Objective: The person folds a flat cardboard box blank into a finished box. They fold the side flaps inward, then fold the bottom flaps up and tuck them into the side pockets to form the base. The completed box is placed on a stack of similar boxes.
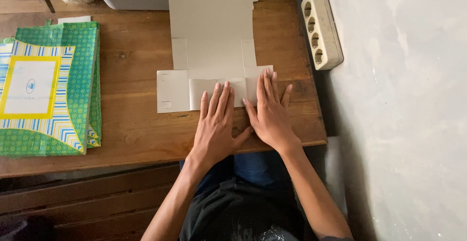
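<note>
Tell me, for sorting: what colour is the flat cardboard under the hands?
Pale grey-white cardboard blank, head view.

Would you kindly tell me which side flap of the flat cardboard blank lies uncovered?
The left side flap; the right hand covers the opposite one.

The flat unfolded cardboard box blank (211, 31) is pale grey-white on the brown wooden worktop (131, 119). Left of it, the stacked paper bags (73, 90) are green-dotted, with blue-and-yellow chevron stripes around a white panel.

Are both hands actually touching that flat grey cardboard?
Touching. The head view shows the left hand and right hand pressed flat, fingers lying on the cardboard.
</note>
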